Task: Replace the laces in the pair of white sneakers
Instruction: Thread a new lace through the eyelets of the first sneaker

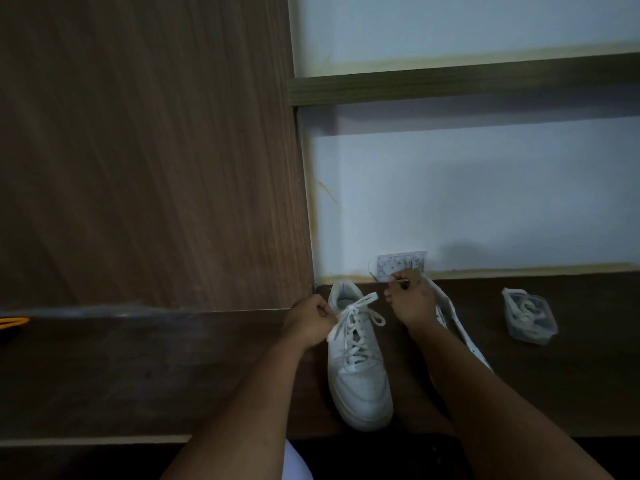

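Low in the middle of the frame, a laced white sneaker stood on the dark wooden desk, toe toward the person.

Left hand pinched one lace end; right hand was curled on something thin, seemingly the other end, apparently pulling outward to tighten. Second sneaker lay behind the right forearm; a bagged lace packet waited right of it.

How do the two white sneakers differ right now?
The left sneaker stands upright in full view, laced, its lace ends held by the left hand and right hand. The right sneaker is mostly hidden behind the right forearm; its lacing cannot be seen. Both are white.
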A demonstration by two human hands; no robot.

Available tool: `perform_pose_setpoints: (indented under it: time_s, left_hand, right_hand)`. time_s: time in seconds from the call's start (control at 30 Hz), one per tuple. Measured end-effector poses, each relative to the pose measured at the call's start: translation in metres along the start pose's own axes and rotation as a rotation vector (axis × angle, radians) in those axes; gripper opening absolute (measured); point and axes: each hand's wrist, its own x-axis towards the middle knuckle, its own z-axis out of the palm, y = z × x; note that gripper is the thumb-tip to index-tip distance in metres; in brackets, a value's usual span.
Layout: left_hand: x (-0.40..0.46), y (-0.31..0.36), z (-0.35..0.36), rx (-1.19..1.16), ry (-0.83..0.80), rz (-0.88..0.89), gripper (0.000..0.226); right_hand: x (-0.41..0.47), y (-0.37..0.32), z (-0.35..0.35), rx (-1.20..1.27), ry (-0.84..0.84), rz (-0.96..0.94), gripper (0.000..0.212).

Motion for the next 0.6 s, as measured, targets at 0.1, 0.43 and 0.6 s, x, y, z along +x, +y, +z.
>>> perform_pose_setpoints:
  time_s: [0.1,0.43,0.6]
  left_hand:
    - [-0.004,0.009,-0.001,0.069,-0.015,0.068,0.024]
    - [-0.011,0.018,0.004,0.162,-0.151,0.044,0.008]
    - [-0.015,0.011,-0.015,0.011,-0.177,0.010,0.006]
  right_hand:
    - [-0.003,-0.002,-0.004,0.018,-0.041,0.034,0.013]
    - [-0.025,-0.003,0.012,-0.371,-0.410,-0.565,0.026]
    - [-0.022,-0.001,0.011,-0.348,-0.420,-0.534,0.023]
